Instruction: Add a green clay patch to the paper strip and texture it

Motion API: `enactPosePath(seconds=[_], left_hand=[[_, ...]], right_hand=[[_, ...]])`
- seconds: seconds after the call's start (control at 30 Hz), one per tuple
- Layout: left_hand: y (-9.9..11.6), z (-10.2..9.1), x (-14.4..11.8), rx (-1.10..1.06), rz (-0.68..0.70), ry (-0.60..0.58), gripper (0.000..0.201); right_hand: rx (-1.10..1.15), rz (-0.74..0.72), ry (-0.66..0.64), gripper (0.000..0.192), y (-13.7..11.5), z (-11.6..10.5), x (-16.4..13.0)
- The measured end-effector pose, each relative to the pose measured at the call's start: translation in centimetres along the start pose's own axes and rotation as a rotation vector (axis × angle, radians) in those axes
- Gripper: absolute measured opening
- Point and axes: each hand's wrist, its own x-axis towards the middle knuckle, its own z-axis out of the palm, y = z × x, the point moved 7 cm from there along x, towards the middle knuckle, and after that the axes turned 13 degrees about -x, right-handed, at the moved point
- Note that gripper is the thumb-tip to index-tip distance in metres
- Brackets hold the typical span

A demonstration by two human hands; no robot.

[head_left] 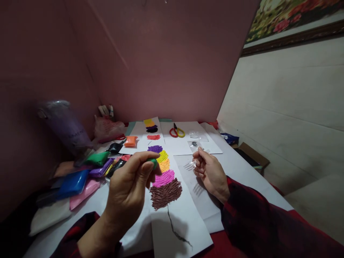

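Observation:
My left hand (129,190) is raised over the table and pinches a small lump of green clay (154,163) between thumb and fingers. Just under it lies a white paper sheet (185,218) with ridged patches of purple, yellow, orange, pink and brown clay (166,193) stacked along a thin black line. My right hand (211,172) rests to the right of the sheet and holds a clear plastic fork (189,165), its tines pointing left toward the clay patches.
Packets of coloured clay (72,182) in blue, green, purple, pink and orange pile up at the left. Red and yellow scissors (176,132) lie on far sheets beside another clay sample (152,128). Small clear bags (195,144) sit beyond my right hand. A cardboard box (252,154) stands at the right edge.

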Motion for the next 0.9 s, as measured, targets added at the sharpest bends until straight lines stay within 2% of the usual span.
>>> enactPosePath(seconds=[0.07, 0.17, 0.23, 0.3, 0.5, 0.63, 0.7, 0.77, 0.9], left_hand=[[0.1, -0.1, 0.1, 0.079, 0.030, 0.015, 0.019], [0.4, -1.1, 0.2, 0.149, 0.059, 0.106, 0.020], [0.3, -1.5, 0.2, 0.139, 0.037, 0.129, 0.012], [0.1, -1.5, 0.2, 0.120, 0.005, 0.097, 0.005], [0.2, -0.5, 0.1, 0.125, 0.056, 0.043, 0.025], [0.4, -0.9, 0.2, 0.136, 0.055, 0.080, 0.012], [0.3, -0.9, 0.2, 0.136, 0.045, 0.062, 0.004], [0.1, -0.5, 0.2, 0.135, 0.040, 0.015, 0.015], [0.2, 0.4, 0.3, 0.157, 0.095, -0.068, 0.024]], right_hand=[[0.003, -0.004, -0.002, 0.032, 0.0, 0.0, 0.0], [0.007, -0.005, -0.005, 0.033, 0.1, 0.0, 0.0], [0.009, -0.005, -0.008, 0.034, 0.1, 0.0, 0.1], [0.009, -0.002, -0.009, 0.034, 0.1, 0.1, 0.1], [0.005, 0.002, 0.003, 0.033, 0.1, 0.0, 0.2], [-0.002, 0.000, 0.001, 0.033, 0.3, -0.1, 0.2], [-0.001, -0.003, 0.003, 0.032, 0.3, -0.1, 0.2], [0.000, -0.005, 0.001, 0.032, 0.3, -0.1, 0.2], [0.002, -0.006, -0.003, 0.031, 0.2, 0.0, 0.1]])
